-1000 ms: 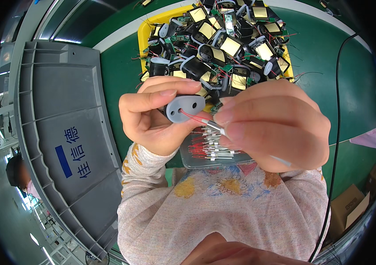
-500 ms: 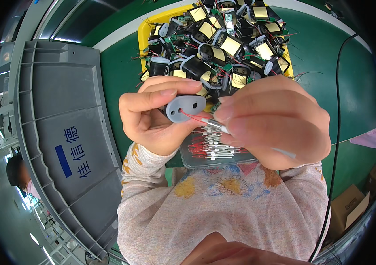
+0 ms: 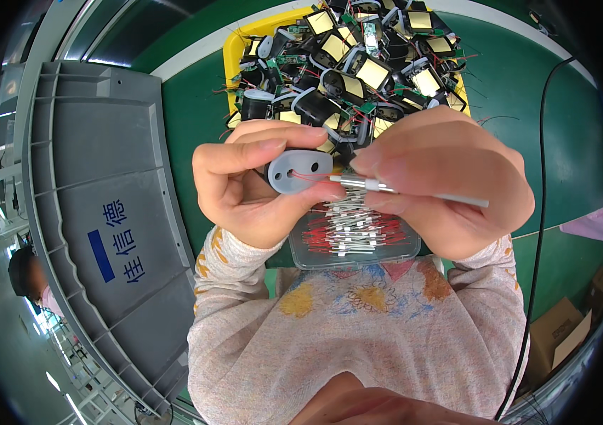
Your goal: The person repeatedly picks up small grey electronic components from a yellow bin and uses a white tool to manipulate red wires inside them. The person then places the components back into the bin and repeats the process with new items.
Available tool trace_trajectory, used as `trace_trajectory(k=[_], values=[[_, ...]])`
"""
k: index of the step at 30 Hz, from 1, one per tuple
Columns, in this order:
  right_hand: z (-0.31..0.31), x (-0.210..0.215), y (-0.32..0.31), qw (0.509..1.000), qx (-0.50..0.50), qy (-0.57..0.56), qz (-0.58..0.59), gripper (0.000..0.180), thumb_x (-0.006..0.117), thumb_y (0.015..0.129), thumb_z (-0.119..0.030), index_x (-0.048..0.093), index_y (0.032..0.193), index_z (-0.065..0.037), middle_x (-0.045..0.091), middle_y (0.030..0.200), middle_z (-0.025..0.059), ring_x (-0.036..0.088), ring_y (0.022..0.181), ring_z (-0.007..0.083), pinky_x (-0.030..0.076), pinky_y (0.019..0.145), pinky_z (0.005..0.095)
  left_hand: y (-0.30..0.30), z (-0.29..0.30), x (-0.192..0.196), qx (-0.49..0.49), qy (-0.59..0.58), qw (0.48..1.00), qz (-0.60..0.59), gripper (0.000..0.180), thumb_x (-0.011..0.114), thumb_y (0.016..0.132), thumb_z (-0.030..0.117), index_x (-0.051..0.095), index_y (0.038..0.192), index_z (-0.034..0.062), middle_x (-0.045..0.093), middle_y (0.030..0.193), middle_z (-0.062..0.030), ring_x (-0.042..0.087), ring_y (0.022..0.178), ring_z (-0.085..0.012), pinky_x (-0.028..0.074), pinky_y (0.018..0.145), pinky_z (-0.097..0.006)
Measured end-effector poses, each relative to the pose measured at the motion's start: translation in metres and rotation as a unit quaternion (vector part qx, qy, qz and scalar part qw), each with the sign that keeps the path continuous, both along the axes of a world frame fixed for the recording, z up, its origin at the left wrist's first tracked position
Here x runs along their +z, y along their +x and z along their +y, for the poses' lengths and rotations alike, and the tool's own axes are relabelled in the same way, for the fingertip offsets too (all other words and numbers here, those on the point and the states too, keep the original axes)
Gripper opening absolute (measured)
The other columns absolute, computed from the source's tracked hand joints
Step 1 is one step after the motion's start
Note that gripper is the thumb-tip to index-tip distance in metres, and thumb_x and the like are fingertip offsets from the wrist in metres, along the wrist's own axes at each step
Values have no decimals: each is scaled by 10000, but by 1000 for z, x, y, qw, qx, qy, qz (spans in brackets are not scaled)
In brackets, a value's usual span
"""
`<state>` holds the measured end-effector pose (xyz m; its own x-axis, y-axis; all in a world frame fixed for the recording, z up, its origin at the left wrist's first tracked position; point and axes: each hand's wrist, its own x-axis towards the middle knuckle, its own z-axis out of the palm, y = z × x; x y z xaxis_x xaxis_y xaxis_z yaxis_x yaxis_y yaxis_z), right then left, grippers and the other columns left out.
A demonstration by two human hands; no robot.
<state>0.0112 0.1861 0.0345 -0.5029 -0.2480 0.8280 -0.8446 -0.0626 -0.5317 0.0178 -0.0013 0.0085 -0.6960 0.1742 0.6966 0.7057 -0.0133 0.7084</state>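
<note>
My left hand [image 3: 234,188] is closed around a black housing with a grey oval end cap [image 3: 300,157], which has several round holes and is turned toward me. Between the thumb and fingers of my right hand [image 3: 457,180] is a slim silver-and-white tube [image 3: 356,182], lying nearly level. Thin red wires [image 3: 317,176] run from the tube into one hole of the cap. Below both hands is a clear plastic tray [image 3: 358,262] filled with similar slim white tubes [image 3: 351,227] with red wires. The housing's body is mostly hidden by my left fingers.
Beyond my hands, a yellow bin [image 3: 232,64] is heaped with black housings [image 3: 315,106], green circuit boards and loose wires. A large grey crate [image 3: 103,170] stands at left. Along the right runs a black cable [image 3: 542,142] over the green table [image 3: 507,78]. Cardboard boxes [image 3: 560,329] sit lower right.
The tube has swung from a downward slant to nearly level as my right hand shifted slightly. The red wires now run straighter from the cap. My left hand has hardly moved.
</note>
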Motion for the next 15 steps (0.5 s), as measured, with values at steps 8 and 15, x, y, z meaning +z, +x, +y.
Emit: trace_trajectory(k=[8, 15], values=[[-5, 4, 2, 999, -9, -33, -35, 292, 693, 566, 117, 565, 823, 61, 608, 742, 182, 622, 664, 278, 497, 583, 319, 1, 0, 1, -9, 17, 1000, -17, 585, 810, 560, 24, 413, 989, 34, 611, 905, -201, 598, 861, -232, 504, 713, -299], [-5, 6, 3, 999, -11, -19, -38, 306, 689, 561, 123, 559, 831, 62, 608, 741, 186, 623, 661, 273, 493, 579, 316, 3, 1, 1, -10, 33, 999, -28, 588, 811, 551, 13, 418, 988, 31, 608, 905, -206, 602, 859, -233, 510, 706, -296]])
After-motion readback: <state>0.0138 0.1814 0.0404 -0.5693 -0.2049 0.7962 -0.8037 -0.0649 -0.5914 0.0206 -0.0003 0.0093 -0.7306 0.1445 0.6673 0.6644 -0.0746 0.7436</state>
